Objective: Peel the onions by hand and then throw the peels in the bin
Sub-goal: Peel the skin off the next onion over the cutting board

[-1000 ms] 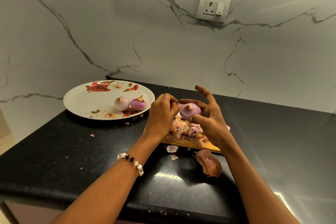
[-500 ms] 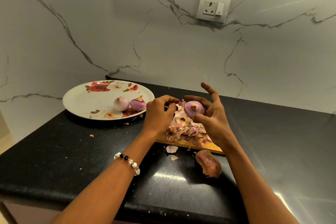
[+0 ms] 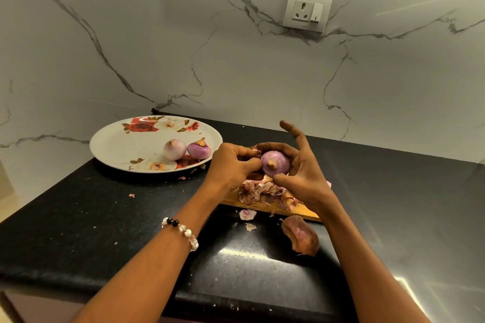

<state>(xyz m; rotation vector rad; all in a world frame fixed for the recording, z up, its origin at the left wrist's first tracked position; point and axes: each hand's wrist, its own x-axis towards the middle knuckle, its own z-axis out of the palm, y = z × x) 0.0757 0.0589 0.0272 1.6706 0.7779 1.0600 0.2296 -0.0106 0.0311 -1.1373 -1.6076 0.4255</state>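
Black surface (image 3: 105, 223) carries everything, marble wall behind w/ two sockets. Flowered plate (image 3: 118, 144) sits at left, w/ two peeled onions (image 3: 186, 150) on it, touching each other. Wooden board (image 3: 265, 206) lies just right of the plate, under my hands, heaped w/ a pile of peels (image 3: 262, 191). One big loose peel (image 3: 301, 235) lies on the surface in front of the board, plus small scraps nearby.

My right hand (image 3: 301, 176) grips the onion in hand (image 3: 275, 164) above the board, thumb and index curled round it, other fingers sticking out. My left hand (image 3: 231, 165) is curled in tight against the onion's left side, fingertips pinching at its skin, I think; exact contact is hidden.

Change vs half a sec ago: left hand was off to the side, apart from the onion; now it's back at it, and the onion is turned so the root end faces me. Means prob another strip coming off, so this third onion isn't done yet. It looks mostly purple and clean, so few bits left. Bin isn't in view; peels all still on board and surface, so the dumping step hasn't started.
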